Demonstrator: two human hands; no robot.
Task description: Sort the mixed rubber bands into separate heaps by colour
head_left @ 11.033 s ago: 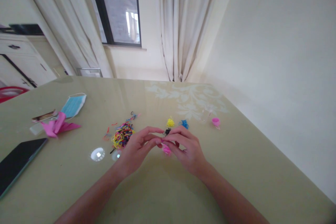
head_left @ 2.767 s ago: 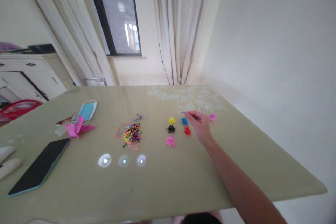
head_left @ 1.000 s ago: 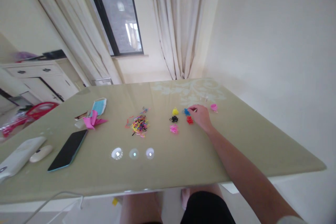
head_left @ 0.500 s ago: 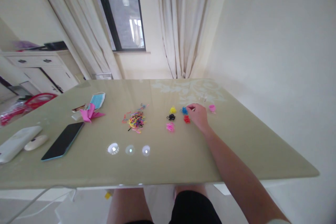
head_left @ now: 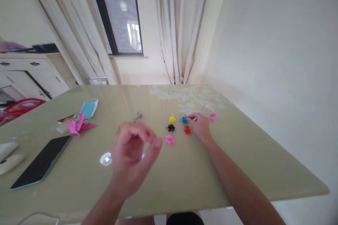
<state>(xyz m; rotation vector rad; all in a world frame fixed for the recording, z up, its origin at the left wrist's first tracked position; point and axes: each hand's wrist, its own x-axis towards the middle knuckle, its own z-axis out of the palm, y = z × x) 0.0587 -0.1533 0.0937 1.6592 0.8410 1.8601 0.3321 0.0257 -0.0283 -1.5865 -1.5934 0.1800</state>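
Observation:
My left hand is raised over the table's front half, fingers curled and thumb stretched toward the fingertips; nothing shows in it. It hides most of a mixed pile of small rubber bands, leaving a few blue and orange bands visible behind. On the right, my right hand rests with thumb and forefinger pinched at the edge of a blue pile of bands; what lies between the tips is too small to see. Close by are red bands, yellow bands, black bands and pink bands.
A small pink cup-like item lies right of my right hand. Leftward are a pink folded-paper figure, a blue face mask, a dark phone and a white rounded object. A wall borders the table's right side.
My left hand has come into view over the mixed pile. My right hand stays by the blue bands. The view has shifted slightly, so the table sits lower.

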